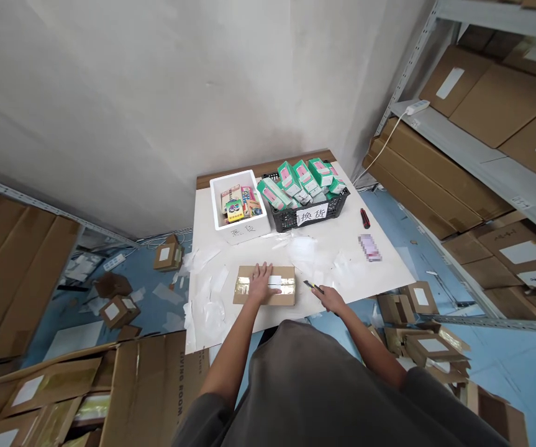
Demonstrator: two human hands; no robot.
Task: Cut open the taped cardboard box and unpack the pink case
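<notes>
The box (274, 297) is located near the front edge of the table (393, 267), its long axis set side to side, with the left hand (260, 281) laid on top, fingers spread, nothing grasped. A knife (313, 286) is gripped in the closed right hand (331, 298), just beyond the box's right end, and is pointed leftward.

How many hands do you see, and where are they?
2. The left hand rests on the taped box; the right hand is to the right of the box, holding a knife. No other hands show.
</notes>
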